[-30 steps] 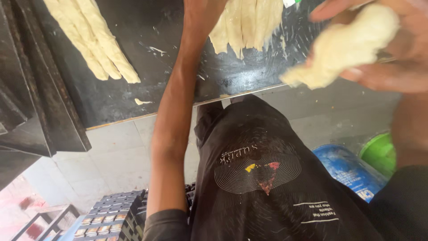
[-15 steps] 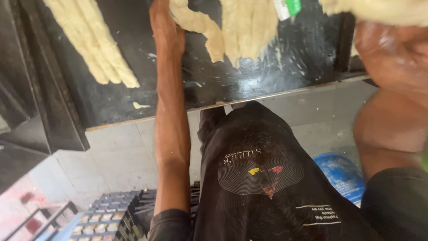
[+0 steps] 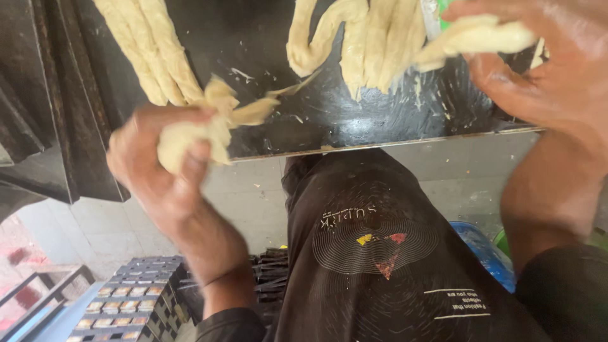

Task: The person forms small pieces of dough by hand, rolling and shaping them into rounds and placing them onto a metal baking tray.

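Note:
My left hand (image 3: 155, 168) is closed around a pale lump of dough (image 3: 196, 126) just over the near edge of a black worktop (image 3: 373, 123), and thin torn strands trail off the lump to the right. My right hand (image 3: 551, 69) grips a second piece of dough (image 3: 481, 39) at the top right, above the worktop. Between the hands, several rolled dough strips (image 3: 364, 47) lie side by side on the oily black surface, one bent into a curve. Another bundle of long dough strips (image 3: 152, 50) lies at the upper left.
My black printed shirt (image 3: 380, 253) fills the lower middle. Dark stacked trays (image 3: 44, 107) stand at the left. Below are a tiled floor (image 3: 95, 221), a dark slotted crate (image 3: 136, 297), a blue bag (image 3: 487, 250) and a green object (image 3: 595, 237).
My left hand has pulled back from the strips on the worktop with a torn-off lump of dough. My right hand has come down into view holding its dough piece.

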